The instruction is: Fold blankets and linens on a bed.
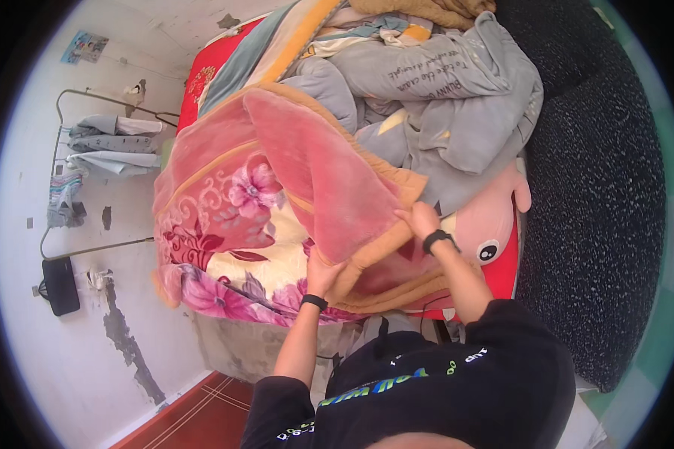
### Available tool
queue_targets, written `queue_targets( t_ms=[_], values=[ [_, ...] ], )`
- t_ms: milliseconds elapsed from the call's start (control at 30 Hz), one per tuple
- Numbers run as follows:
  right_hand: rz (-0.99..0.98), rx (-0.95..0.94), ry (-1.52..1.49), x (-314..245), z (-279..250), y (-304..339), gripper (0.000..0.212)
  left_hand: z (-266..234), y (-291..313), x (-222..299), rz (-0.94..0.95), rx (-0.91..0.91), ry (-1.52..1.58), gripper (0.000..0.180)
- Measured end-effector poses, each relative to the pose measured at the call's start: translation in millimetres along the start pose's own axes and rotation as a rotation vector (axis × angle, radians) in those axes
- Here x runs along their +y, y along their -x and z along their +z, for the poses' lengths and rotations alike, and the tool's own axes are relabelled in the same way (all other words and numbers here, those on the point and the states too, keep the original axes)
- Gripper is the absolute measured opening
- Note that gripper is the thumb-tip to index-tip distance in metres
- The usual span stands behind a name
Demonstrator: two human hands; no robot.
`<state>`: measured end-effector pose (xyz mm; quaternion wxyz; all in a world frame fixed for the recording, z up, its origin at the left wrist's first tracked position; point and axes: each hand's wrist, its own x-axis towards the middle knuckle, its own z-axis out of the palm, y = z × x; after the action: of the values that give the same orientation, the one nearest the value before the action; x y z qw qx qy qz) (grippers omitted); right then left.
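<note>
A thick pink blanket (217, 168) with purple flowers, a cream patch and an orange border lies over the near part of the bed. One corner is folded back, its plain pink underside up. My left hand (322, 275) grips the orange edge of that folded part near the bed's front. Farther right, my right hand (421, 218) pinches the border close to the corner's tip. Each wrist wears a black band. Beside my right forearm lies a pink plush toy (490, 217) with a round eye, partly covered by the blanket.
A crumpled grey quilt (442, 97) and a striped blanket (266, 49) cover the bed's far part, over a red sheet (200, 75). At the left wall, clothes (112, 142) hang on a metal rack, above a black bag (60, 286). A dark speckled surface (588, 202) borders the right.
</note>
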<state>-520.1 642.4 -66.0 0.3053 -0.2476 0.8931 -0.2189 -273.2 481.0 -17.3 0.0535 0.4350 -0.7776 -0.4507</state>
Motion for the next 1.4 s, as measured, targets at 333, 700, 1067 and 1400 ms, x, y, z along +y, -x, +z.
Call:
queue_targets(
  t_ms=[333,700,1067,1400],
  values=[
    [-0.327,0.576,-0.185,27.8,-51.3,-107.6,0.023,74.8,15.2,-2.8,0.178,0.049,-0.281,0.089],
    [-0.265,-0.431,0.115,49.3,-1.6,-151.5,0.063,93.0,31.5,-54.8,0.031,-0.091,-0.258,0.08],
    [-0.577,0.663,0.211,-48.5,-415.9,-44.9,0.034,63.9,45.8,-27.3,0.362,-0.096,-0.241,0.071],
    [-0.014,0.598,0.196,112.3,-411.1,-213.5,0.043,85.3,39.6,-5.0,0.329,-0.187,-0.061,0.06]
  ],
)
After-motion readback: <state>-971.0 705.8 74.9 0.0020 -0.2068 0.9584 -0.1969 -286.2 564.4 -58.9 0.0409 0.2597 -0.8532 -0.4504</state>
